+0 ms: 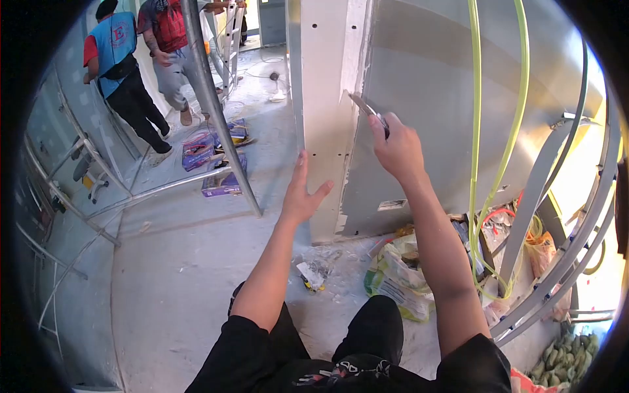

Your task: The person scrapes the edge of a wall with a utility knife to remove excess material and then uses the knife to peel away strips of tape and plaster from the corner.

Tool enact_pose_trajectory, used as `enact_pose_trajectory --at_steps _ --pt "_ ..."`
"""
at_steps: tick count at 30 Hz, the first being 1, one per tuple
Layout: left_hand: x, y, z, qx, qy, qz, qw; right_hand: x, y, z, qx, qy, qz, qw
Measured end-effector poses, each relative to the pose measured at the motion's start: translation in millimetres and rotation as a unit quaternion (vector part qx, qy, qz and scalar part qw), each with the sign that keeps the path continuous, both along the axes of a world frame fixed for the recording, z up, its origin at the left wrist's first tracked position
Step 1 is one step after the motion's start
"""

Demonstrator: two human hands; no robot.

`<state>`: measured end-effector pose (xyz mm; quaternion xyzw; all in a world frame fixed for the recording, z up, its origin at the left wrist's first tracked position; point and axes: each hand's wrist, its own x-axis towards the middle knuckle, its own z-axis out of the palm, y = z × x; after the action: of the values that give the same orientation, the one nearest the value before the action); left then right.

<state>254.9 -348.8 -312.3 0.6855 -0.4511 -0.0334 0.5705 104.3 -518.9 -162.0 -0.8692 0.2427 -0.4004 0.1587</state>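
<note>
My right hand (397, 148) grips a utility knife (367, 109) whose blade tip meets the edge of a white drywall panel (326, 92) at about shoulder height. My left hand (301, 195) is spread flat with fingers apart, pressing on the lower part of the same panel's front face. The panel stands upright against a grey board wall (432, 85). My knees in black trousers show at the bottom of the view.
Two people (141, 59) walk away at the top left beside a metal scaffold pole (216, 111). Cardboard boxes (223, 164) lie on the dusty concrete floor. Plastic bags (400, 275), yellow-green conduits (488, 131) and curved metal tracks (563, 249) crowd the right.
</note>
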Motion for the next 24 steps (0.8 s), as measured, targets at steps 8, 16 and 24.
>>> enact_pose_trajectory --at_steps 8,16,24 --pt "-2 2 5 0.016 0.025 -0.028 0.999 10 -6 4 -0.042 0.011 -0.001 0.999" --pt "-1 5 11 0.023 0.107 -0.069 0.992 27 -13 -20 -0.095 -0.043 -0.018 0.994" --pt "2 4 5 -0.023 0.165 -0.103 0.981 31 -10 -31 -0.084 -0.072 0.002 0.994"
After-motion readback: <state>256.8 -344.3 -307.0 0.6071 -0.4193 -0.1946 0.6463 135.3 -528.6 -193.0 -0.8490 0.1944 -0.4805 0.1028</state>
